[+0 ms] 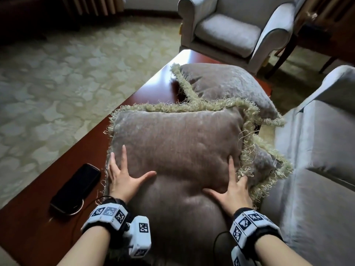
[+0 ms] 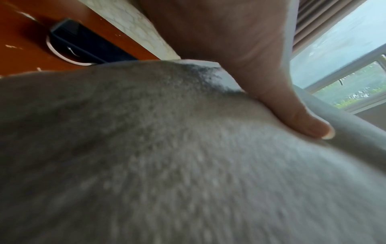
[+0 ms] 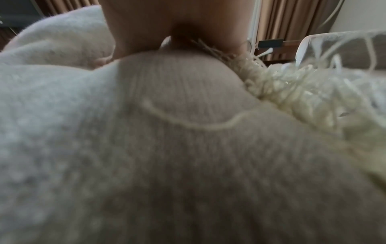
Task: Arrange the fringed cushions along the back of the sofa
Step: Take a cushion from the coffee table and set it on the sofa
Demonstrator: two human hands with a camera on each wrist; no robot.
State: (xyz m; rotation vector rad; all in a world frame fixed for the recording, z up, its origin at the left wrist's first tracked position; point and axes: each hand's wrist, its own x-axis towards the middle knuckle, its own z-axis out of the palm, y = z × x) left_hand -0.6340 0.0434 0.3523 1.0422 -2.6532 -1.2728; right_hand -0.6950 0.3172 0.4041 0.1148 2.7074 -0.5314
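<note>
A brown fringed cushion (image 1: 172, 143) lies nearest me on the red-brown coffee table (image 1: 38, 227). My left hand (image 1: 123, 175) presses its left side with spread, straight fingers. My right hand (image 1: 232, 187) lies flat on its right side, the outer fingers reaching into the pale fringe (image 1: 247, 150). A second fringed cushion (image 1: 226, 87) lies farther along the table, and part of another (image 1: 267, 164) shows under the near one's right edge. In the left wrist view my thumb (image 2: 292, 115) dents the fabric (image 2: 188, 165). In the right wrist view the cushion (image 3: 188, 165) and its fringe (image 3: 303, 99) fill the frame below my palm (image 3: 177, 19).
The grey sofa (image 1: 317, 169) stands close on the right of the table. A grey armchair (image 1: 230, 29) sits beyond the table's far end. A dark phone (image 1: 76, 187) (image 2: 87, 44) with a cable lies on the table left of the cushion. Patterned carpet (image 1: 67, 83) spreads to the left.
</note>
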